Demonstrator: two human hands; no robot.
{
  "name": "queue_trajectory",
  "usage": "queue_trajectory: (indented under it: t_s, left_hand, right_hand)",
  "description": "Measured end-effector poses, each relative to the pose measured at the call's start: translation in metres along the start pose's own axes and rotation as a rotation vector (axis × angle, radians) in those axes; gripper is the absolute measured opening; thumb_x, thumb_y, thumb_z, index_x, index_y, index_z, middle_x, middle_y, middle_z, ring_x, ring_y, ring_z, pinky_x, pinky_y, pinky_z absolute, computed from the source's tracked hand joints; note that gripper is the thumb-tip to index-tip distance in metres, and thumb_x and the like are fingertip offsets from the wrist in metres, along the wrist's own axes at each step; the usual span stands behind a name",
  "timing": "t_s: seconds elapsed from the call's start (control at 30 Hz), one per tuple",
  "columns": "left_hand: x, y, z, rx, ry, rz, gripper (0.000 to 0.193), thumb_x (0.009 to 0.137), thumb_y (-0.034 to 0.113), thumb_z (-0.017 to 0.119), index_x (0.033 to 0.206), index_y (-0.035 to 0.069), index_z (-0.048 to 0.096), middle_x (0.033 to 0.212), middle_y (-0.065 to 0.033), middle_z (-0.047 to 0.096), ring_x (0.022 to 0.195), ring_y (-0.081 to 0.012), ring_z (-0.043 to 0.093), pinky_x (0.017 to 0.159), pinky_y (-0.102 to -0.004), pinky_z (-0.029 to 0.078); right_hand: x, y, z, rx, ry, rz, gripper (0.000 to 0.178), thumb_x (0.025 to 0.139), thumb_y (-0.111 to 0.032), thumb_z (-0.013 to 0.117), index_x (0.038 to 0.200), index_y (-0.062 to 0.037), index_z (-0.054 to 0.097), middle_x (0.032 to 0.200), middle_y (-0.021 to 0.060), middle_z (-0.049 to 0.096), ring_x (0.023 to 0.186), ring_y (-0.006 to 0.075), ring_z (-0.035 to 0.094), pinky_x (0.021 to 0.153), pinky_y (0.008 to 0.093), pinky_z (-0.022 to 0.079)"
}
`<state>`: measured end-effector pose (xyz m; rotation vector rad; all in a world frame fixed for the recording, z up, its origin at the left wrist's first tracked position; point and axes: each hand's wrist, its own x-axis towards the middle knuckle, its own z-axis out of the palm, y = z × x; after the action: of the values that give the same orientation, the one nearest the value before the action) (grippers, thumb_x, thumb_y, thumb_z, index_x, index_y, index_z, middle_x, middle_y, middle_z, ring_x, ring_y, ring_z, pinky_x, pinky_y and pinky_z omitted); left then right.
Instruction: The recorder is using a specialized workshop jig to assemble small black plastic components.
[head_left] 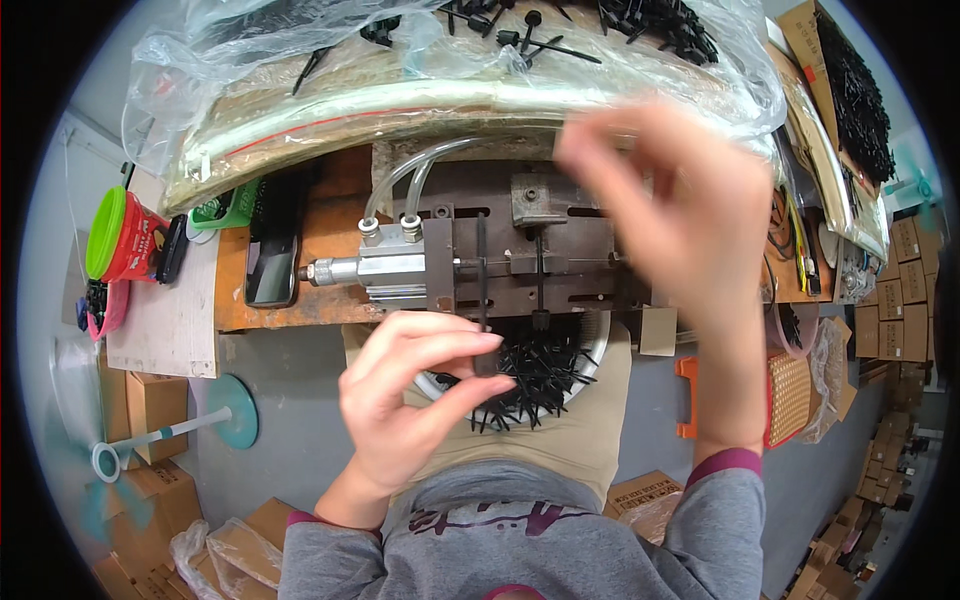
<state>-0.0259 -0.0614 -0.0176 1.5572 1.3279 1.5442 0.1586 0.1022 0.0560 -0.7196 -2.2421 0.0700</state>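
Between the thumb and fingers of my left hand (405, 385) is a thin black plastic rod (483, 270), held upright with its thicker end down. It crosses in front of a metal fixture with an air cylinder (395, 265) on the bench. Another black rod (540, 285) with a knobbed lower end lies across the fixture's middle, under a metal block (535, 200). My right hand (680, 200) is raised over the fixture's right side, smeared by motion; whether it holds anything cannot be made out. Below the left hand, a white bowl (598, 350) of black rods rests on my lap.
Clear air hoses (415, 180) curve up from the cylinder. Behind, a plastic-covered pile (330, 120) carries loose black rods. On the left are a phone (272, 272) and a red-and-green tub (130, 245). An orange crate (785, 400) and cardboard boxes (900, 290) stand right.
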Motion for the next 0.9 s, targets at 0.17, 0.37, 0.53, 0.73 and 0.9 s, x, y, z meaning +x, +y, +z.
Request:
queue_trajectory:
  t_s: [0.17,0.37,0.53,0.73,0.9]
  left_hand:
    - [0.005,-0.017,0.031,0.329,-0.028,0.242,0.033,0.072,0.002,0.085,0.103,0.000,0.074,0.124,-0.0156,0.066,0.095,-0.0251,0.069,0.076,-0.0329,0.060]
    - [0.004,-0.036,0.051,0.663,-0.148,0.345,0.026,0.077,0.010,0.078,0.099,-0.001,0.070,0.132,-0.0171,0.066,0.095,-0.0247,0.069,0.078,-0.0339,0.058]
    - [0.009,-0.042,0.054,0.763,-0.164,0.391,0.022,0.077,0.011,0.077,0.095,0.000,0.071,0.128,-0.0167,0.069,0.080,-0.0198,0.069,0.072,-0.0319,0.056]
    - [0.015,-0.040,0.054,0.827,-0.180,0.385,0.026,0.074,0.014,0.083,0.096,0.004,0.072,0.124,-0.0123,0.072,0.069,-0.0191,0.068,0.064,-0.0297,0.053]
    - [0.018,-0.029,0.048,0.762,-0.220,0.312,0.030,0.075,0.010,0.085,0.101,0.002,0.074,0.116,-0.0123,0.074,0.072,-0.0166,0.070,0.066,-0.0285,0.055]
  right_hand:
    - [0.097,0.056,0.032,-0.324,-0.131,-0.181,0.024,0.074,0.001,0.066,0.097,-0.0041,0.069,0.094,0.0135,0.071,0.101,0.0331,0.065,0.088,0.0410,0.053]
    - [0.122,0.079,0.066,-0.512,-0.434,-0.160,0.013,0.078,-0.004,0.067,0.090,-0.0023,0.070,0.088,0.0179,0.072,0.086,0.0385,0.070,0.080,0.0459,0.056]
    - [0.101,0.083,0.030,-0.202,-0.197,-0.255,0.014,0.076,-0.006,0.070,0.089,0.0002,0.071,0.089,0.0191,0.068,0.086,0.0399,0.068,0.076,0.0437,0.054]
    - [0.027,0.051,-0.001,-0.062,0.118,-0.152,0.032,0.075,0.010,0.072,0.102,-0.0071,0.078,0.099,0.0058,0.073,0.088,0.0179,0.072,0.071,0.0273,0.059]
    - [-0.042,0.018,0.004,-0.098,0.167,-0.387,0.035,0.066,0.007,0.069,0.100,0.0063,0.075,0.096,0.0179,0.070,0.078,0.0275,0.072,0.066,0.0336,0.060]
